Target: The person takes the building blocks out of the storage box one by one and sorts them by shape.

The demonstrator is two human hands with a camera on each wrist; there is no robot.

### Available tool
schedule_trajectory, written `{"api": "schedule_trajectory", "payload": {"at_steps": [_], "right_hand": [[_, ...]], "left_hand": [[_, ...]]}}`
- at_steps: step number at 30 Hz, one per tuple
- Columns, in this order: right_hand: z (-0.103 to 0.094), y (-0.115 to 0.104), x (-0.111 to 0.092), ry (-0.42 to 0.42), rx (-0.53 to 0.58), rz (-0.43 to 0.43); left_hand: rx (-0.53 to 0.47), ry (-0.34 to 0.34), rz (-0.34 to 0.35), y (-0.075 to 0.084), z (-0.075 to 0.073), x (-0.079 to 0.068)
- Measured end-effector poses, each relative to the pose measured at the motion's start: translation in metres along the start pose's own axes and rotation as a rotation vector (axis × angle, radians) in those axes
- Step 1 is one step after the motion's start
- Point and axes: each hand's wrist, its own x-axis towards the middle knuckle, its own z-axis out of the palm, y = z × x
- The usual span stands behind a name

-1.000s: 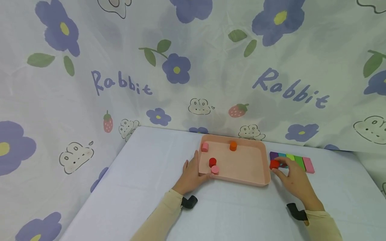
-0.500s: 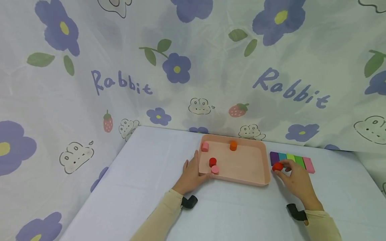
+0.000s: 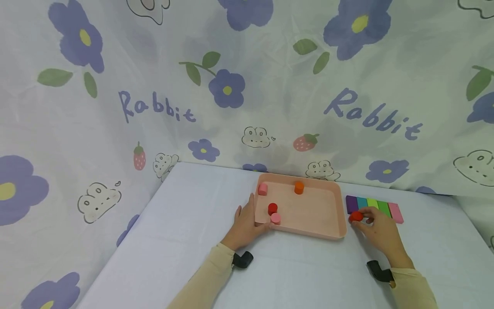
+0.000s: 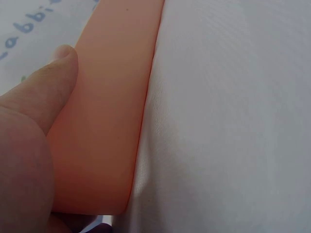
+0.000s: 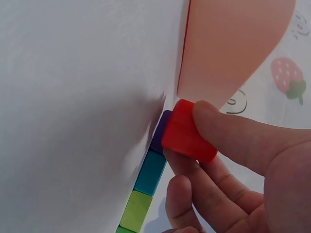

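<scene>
Pinching duty: right hand (image 3: pixel 380 231), its grip narrowed on a red block (image 5: pixel 183 132) between thumb and fingers.
Red block looks: bright solid red, smooth, chunky, edges rounded off; fingers cover part of it, so can't tell you the full shape.
Red block spot: between the tray (image 3: pixel 314 211) and the block row (image 3: pixel 372 202), just by the row's purple end; can't tell if it's touching the tabletop (image 3: pixel 173 244).
Block row colors: purple, teal, lime, green, pink, side by side.
Left hand (image 3: pixel 245 227): grip spread wide around the tray's near-left corner, thumb on the near wall, fingers along the left side.
Tray looks: peachy pink, low walls, rounded corners.
Tray contents: pink piece (image 3: pixel 263 189) far left, orange piece (image 3: pixel 299 188) by the far wall, dark red piece (image 3: pixel 272 208) right beside another pink one (image 3: pixel 275 219) near the left hand.
Backdrop (image 3: pixel 278 98): pale cloth, purple flowers, "Rabbit" lettering.
</scene>
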Motion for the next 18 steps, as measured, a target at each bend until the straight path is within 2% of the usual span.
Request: {"api": "schedule_trajectory", "payload": {"at_steps": [5,18], "right_hand": [[0.0000,0.0003,0.0024,-0.033,0.002,0.031],[0.0008,0.0012,0.0033,-0.053,0.010,0.027]], "left_hand": [[-0.007,0.011,0.015,-0.0007,-0.0005,-0.0003],[0.010,0.014,0.011,0.0002,-0.0005,0.0008]]}}
